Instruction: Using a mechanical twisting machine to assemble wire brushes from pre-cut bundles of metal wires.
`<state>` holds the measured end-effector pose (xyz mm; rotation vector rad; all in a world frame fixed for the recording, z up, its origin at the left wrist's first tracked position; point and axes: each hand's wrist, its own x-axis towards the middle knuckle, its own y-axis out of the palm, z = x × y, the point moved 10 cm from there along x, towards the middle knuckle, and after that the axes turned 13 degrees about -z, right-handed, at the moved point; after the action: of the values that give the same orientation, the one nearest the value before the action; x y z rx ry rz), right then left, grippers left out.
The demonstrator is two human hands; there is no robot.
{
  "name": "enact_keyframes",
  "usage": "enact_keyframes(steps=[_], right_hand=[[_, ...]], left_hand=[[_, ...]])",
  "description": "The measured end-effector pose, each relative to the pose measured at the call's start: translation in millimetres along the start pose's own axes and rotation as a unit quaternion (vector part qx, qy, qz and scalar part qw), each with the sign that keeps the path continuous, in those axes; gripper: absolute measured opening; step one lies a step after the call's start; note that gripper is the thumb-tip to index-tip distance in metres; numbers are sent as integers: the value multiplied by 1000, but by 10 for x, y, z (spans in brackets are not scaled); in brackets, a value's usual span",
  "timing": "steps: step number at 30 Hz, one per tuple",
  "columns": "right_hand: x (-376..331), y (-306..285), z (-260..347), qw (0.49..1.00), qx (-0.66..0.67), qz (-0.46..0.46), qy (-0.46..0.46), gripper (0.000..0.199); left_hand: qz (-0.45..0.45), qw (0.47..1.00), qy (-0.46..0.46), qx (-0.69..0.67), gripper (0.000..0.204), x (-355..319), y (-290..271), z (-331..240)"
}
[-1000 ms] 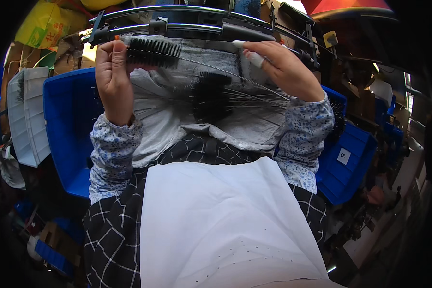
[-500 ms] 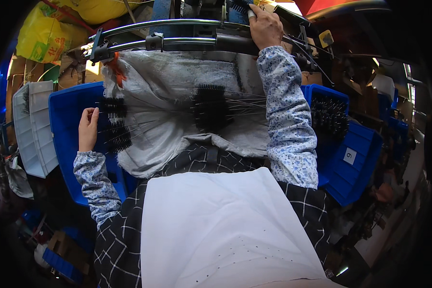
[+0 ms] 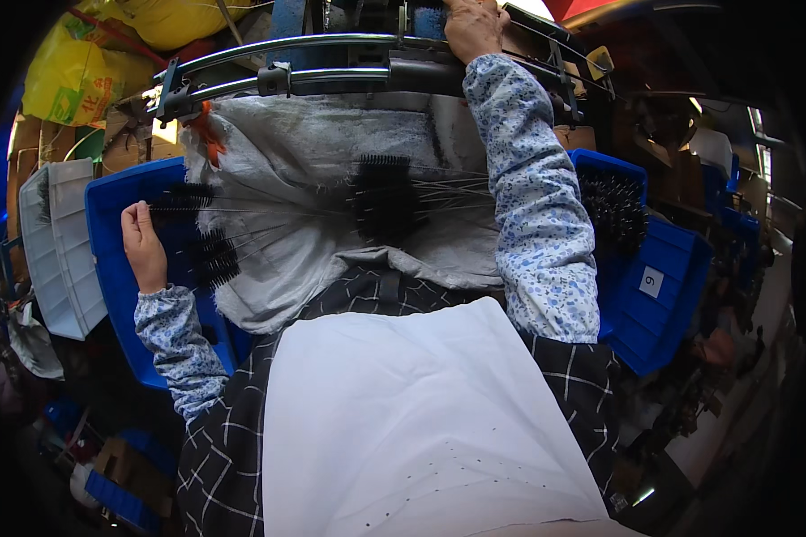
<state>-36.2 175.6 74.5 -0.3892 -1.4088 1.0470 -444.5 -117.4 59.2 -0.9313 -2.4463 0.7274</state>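
Observation:
My left hand (image 3: 144,248) is closed at the left, thumb and fingers pinching the tip of a black bristle brush (image 3: 184,198) with a long thin wire stem. A second black brush (image 3: 217,259) lies just below it, over the edge of the grey cloth (image 3: 282,242) on my lap. A dense bunch of black brushes (image 3: 383,199) rests mid-cloth, wire stems pointing right. My right hand (image 3: 475,31) is up at the machine (image 3: 340,79), fingers curled and partly cut off by the upper edge; what they hold is hidden.
A blue bin (image 3: 116,259) stands at the left beside white trays (image 3: 70,242). At the right, another blue bin (image 3: 658,291) stands near a pile of black brushes (image 3: 613,210). Metal rails (image 3: 331,43) cross in front of me. Yellow bags (image 3: 81,80) lie far left.
My left hand has moved a little left and now pinches the upper brush's tip; that brush has shifted left. My right hand has moved farther up and slightly left at the machine.

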Motion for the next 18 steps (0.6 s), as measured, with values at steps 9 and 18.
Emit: enact_keyframes(steps=[9, 18], right_hand=[[-135, -450, -111, 992, -62, -108, 16, 38], [-193, -181, -99, 994, 30, -1, 100, 37]], left_hand=[[-269, 941, 44, -198, 22, 123, -1294, -526], [-338, 786, 387, 345, 24, -60, -1310, -1231]])
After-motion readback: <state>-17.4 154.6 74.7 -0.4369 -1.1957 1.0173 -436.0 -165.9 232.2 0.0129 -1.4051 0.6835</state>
